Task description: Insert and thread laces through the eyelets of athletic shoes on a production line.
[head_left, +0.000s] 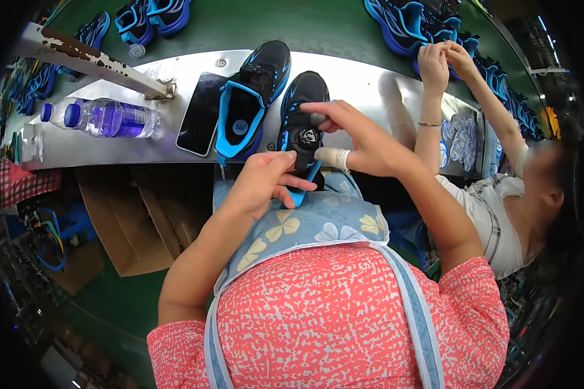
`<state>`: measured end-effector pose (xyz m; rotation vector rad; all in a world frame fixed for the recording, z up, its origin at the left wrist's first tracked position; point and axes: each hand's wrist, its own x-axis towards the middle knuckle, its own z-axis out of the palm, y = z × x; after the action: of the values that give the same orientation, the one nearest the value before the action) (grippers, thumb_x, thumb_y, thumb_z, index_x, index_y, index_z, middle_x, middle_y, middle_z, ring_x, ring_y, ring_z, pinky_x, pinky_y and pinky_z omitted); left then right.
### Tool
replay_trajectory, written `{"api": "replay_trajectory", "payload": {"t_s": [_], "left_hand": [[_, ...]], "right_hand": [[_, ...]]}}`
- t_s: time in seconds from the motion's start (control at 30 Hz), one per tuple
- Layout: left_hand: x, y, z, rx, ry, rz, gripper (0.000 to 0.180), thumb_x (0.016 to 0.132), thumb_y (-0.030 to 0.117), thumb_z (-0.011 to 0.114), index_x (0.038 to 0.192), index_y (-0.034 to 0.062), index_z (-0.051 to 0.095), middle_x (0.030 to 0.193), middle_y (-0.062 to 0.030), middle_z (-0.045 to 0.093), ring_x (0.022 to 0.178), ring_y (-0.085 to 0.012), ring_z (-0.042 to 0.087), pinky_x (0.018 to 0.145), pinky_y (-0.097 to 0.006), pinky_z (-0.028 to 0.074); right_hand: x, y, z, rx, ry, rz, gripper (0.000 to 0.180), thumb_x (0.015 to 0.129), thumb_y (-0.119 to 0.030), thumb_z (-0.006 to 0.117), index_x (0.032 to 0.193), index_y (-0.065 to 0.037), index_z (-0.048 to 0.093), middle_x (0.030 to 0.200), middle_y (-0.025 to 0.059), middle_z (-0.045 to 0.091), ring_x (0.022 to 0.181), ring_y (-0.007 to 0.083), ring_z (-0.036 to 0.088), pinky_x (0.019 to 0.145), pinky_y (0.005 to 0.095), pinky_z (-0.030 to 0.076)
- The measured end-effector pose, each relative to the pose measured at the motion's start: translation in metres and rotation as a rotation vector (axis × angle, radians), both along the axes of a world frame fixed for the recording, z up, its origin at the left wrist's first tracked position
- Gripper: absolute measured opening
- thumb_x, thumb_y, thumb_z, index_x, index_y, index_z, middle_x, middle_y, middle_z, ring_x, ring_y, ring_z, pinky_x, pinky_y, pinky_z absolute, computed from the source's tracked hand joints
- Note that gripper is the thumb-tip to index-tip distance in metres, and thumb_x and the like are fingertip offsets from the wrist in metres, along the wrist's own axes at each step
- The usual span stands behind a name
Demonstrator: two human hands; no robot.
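Note:
A black sneaker with bright blue trim and a round dial (303, 137) on top points away from me at the metal bench's front edge. My left hand (261, 181) is closed on its ankle end, thumb over the tongue and fingers by the blue heel. On its right side, my right hand (363, 142) has thumb and fingers spread apart, touching the shoe beside the dial. Pale coverings wrap the right thumb and a fingertip. The matching sneaker (255, 97) stands just left, with a round sticker on its insole.
Left of the shoes are a black phone (201, 115) and plastic bottles (113, 118) below a chipped metal post (94, 61). More sneakers (399, 26) line the green belt (324, 26). At right, a co-worker's hands (444, 59) are raised near a tray of round stickers (462, 146). Cardboard (126, 220) stands below.

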<state>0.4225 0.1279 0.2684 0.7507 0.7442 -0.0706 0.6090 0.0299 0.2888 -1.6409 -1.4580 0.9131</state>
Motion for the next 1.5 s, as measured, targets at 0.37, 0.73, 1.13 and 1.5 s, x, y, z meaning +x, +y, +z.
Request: {"api": "replay_trajectory", "payload": {"t_s": [0.37, 0.73, 1.13, 1.5], "left_hand": [[-0.007, -0.002, 0.005, 0.051, -0.051, -0.034, 0.035, 0.096, 0.022, 0.048, 0.106, -0.0099, 0.056, 0.1, -0.0177, 0.062, 0.077, -0.0229, 0.068, 0.044, -0.025, 0.05], [-0.005, 0.083, -0.036, 1.304, 0.184, 0.166, 0.03, 0.088, 0.012, 0.057, 0.115, -0.002, 0.058, 0.093, -0.0051, 0.066, 0.079, -0.0129, 0.059, 0.073, -0.025, 0.045], [-0.013, 0.081, 0.022, 0.262, 0.095, 0.169, 0.027, 0.092, 0.025, 0.058, 0.094, -0.0019, 0.058, 0.064, -0.008, 0.059, 0.039, -0.0077, 0.043, 0.033, -0.021, 0.027], [-0.011, 0.073, -0.006, 0.24, -0.016, 0.091, 0.015, 0.091, 0.013, 0.054, 0.087, -0.001, 0.059, 0.066, -0.0157, 0.065, 0.033, -0.0092, 0.043, 0.036, -0.02, 0.032]], "right_hand": [[-0.04, -0.019, -0.008, 0.164, -0.628, 0.01, 0.074, 0.069, 0.008, 0.053, 0.14, -0.005, 0.039, 0.095, 0.0165, 0.05, 0.088, 0.0329, 0.052, 0.078, 0.0394, 0.045], [0.017, 0.131, -0.007, 0.166, -0.247, 0.388, 0.061, 0.071, -0.017, 0.076, 0.127, -0.018, 0.052, 0.096, 0.013, 0.055, 0.089, 0.027, 0.058, 0.073, 0.0362, 0.049], [-0.004, 0.117, 0.011, -0.112, -0.622, 0.509, 0.065, 0.079, -0.01, 0.063, 0.139, -0.011, 0.037, 0.089, 0.0162, 0.058, 0.083, 0.0343, 0.06, 0.073, 0.0416, 0.049], [-0.013, 0.117, 0.018, -0.235, -0.672, 0.355, 0.057, 0.088, -0.023, 0.058, 0.141, -0.022, 0.038, 0.097, 0.0188, 0.065, 0.084, 0.034, 0.063, 0.069, 0.0422, 0.049]]}}
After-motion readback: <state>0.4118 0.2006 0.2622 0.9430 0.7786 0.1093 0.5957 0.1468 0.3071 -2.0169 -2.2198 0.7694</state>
